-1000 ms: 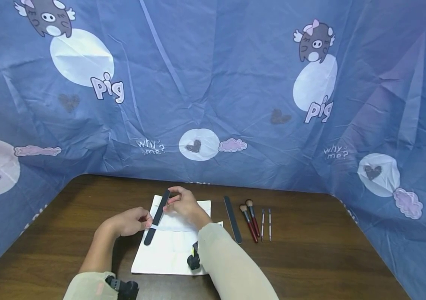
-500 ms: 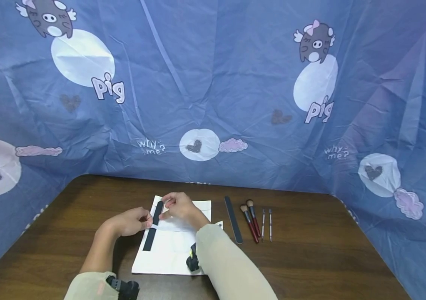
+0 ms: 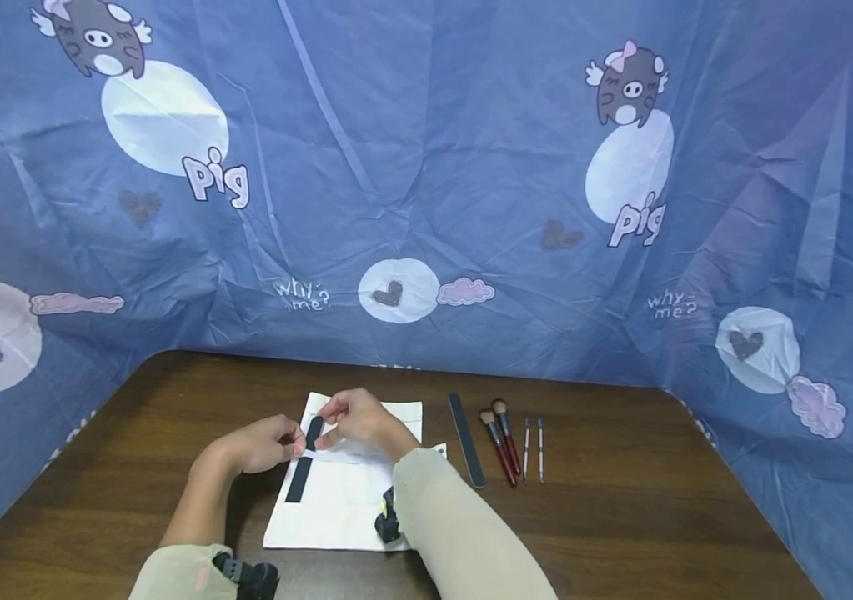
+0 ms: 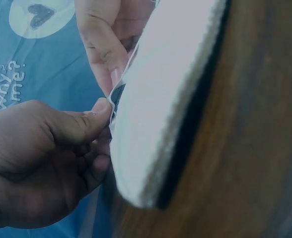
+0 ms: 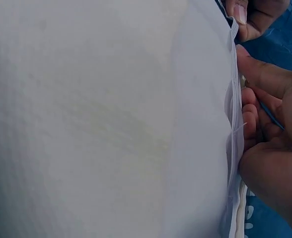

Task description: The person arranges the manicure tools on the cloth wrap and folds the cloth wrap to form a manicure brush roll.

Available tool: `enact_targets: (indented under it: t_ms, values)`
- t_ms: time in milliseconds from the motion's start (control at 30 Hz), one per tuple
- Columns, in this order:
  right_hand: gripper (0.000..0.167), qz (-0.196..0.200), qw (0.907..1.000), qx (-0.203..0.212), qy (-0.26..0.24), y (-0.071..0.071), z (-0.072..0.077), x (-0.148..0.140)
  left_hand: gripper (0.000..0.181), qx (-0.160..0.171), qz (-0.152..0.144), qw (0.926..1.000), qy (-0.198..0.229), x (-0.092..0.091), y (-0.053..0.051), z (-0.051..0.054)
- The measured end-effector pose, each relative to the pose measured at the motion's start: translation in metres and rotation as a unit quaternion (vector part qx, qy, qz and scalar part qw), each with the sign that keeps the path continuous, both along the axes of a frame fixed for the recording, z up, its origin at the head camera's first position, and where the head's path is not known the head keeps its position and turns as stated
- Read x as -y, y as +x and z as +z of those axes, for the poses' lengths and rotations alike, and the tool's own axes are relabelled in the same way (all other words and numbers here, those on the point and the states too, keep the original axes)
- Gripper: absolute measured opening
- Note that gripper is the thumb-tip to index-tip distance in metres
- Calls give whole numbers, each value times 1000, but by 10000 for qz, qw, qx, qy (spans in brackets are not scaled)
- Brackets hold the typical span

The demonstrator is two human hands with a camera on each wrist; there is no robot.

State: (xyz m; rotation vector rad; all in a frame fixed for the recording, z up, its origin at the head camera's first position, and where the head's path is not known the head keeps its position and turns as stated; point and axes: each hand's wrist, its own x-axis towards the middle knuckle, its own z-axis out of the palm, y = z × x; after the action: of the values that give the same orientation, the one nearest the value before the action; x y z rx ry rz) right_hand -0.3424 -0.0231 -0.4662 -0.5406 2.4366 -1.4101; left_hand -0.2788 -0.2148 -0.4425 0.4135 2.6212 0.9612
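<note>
A white cloth brush roll (image 3: pixel 343 500) lies spread on the table, with a white elastic band (image 3: pixel 351 457) across its middle. At the band's left end, the thumb and fingers of my left hand (image 3: pixel 264 442) pinch the elastic; the left wrist view shows this pinch at the cloth's edge. A black nail file (image 3: pixel 300 479) runs under the band, its near end hidden behind a straight edge of the cloth. Around the file's far end are the thumb and fingers of my right hand (image 3: pixel 362 419), which grips it. In the right wrist view the cloth hides the file.
Right of the roll lies a second black nail file (image 3: pixel 467 440). Beside it are two makeup brushes (image 3: pixel 504 442) with red handles and two thin double-ended sticks (image 3: pixel 534 450). A blue printed curtain (image 3: pixel 426 208) stands behind the brown table (image 3: pixel 621 500).
The nail file has slid toward me, and its rounded near end has gone out of sight in the roll. My right hand has come nearer with it; the left hand stays at the band.
</note>
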Motion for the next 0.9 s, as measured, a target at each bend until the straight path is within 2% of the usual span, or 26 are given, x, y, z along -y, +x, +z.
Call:
enact_targets:
  t_ms: [100, 300, 600, 700, 767, 900]
  values:
    - [36, 79, 10000, -10, 58, 0, 2, -1, 11, -10, -38, 10000, -68, 0, -1, 0]
    - [33, 286, 9995, -147, -10, -5, 10, -14, 9, 0, 120, 9998, -135, 0, -2, -2]
    - [29, 320, 9976, -542, 285, -31, 19, -71, 10, -24, 238, 9997, -107, -4, 0, -2]
    - [28, 229, 9972, -651, 304, -36, 21, -99, 10, -38, 224, 9997, -93, -4, 0, -3]
    - [26, 104, 9957, -864, 324, -39, 21, -118, 10, -37, 228, 9997, -93, -4, 0, -3]
    - [23, -390, 9921, -1141, 355, -42, 20, -151, 10, -34, 284, 9995, -142, -4, 1, -2]
